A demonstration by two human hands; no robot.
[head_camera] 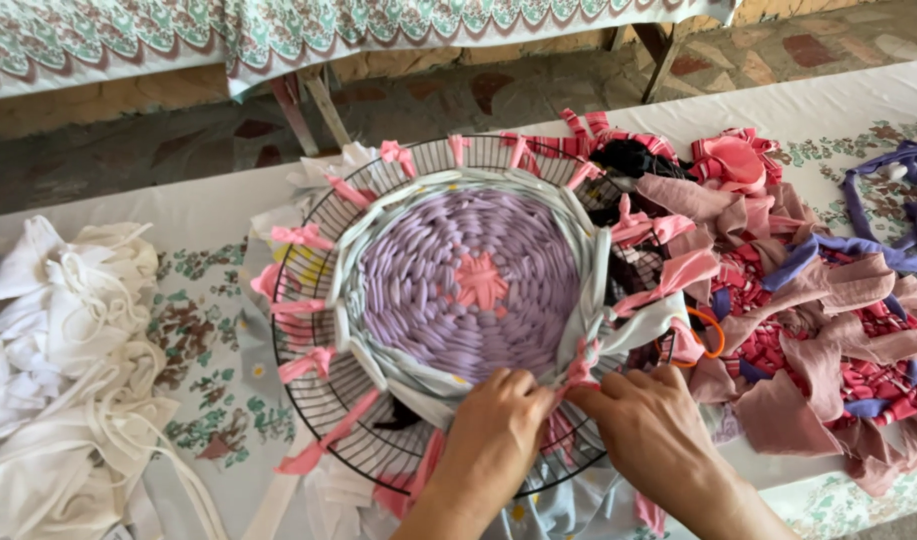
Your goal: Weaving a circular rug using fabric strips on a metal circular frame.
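Pink strip (579, 368) pinched by left hand (495, 425) and right hand (646, 425) at wire frame (308, 330) rim, keeping tension beside lilac woven disc (468, 280); rag pile (798, 300) lies near right hand.

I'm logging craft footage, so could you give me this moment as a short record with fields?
setting: table under a floral cloth
frame: round black wire grille with pink fabric strips tied around it
weave: lilac woven round, pink centre, pale grey-green outer band
left hand: at the near edge, fingers pinching a pink strip
right hand: beside it, touching the same pink strip
left of frame: white fabric pile
right of frame: pink, mauve and purple scraps, orange ring
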